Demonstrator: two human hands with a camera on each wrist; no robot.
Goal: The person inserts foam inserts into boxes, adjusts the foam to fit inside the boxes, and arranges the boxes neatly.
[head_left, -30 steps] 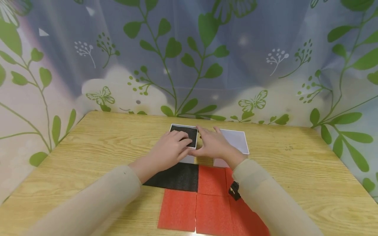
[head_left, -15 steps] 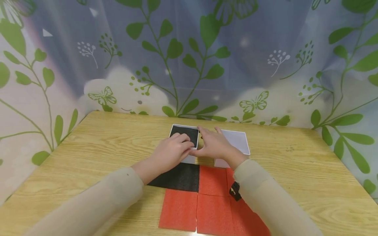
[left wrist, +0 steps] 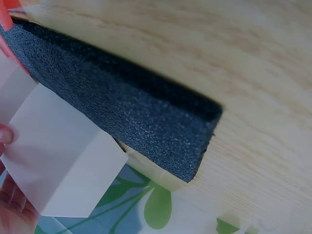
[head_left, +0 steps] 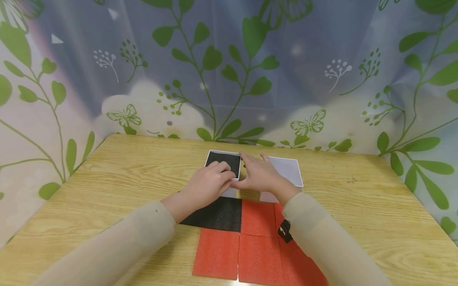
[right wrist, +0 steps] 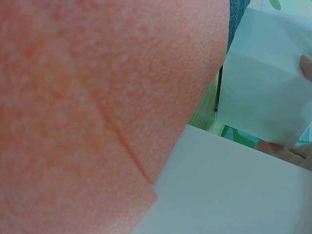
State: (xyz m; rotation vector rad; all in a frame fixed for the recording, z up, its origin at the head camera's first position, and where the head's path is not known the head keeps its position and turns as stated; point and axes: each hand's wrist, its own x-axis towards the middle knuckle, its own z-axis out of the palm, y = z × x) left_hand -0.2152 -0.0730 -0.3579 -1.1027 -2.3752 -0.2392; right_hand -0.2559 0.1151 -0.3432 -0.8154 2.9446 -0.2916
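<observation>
A small white box stands at the table's far middle with a black foam pad lying in it. My left hand grips its near right rim, fingers curled over the top, with a fingertip on the near wall. My right hand lies against the box's right side with straight fingers, its thumb at the near corner. In the right wrist view, fingertips touch the box wall. A white lid lies flat just right of the box, partly under my right hand.
A loose black foam square lies in front of the box beside several red foam squares laid edge to edge. Bare wooden table stretches to both sides. A leaf-patterned curtain closes off the back and sides.
My left hand's fingers drew back off the black pad toward the box's near right corner and curled. The right hand and the box have stayed in place.
</observation>
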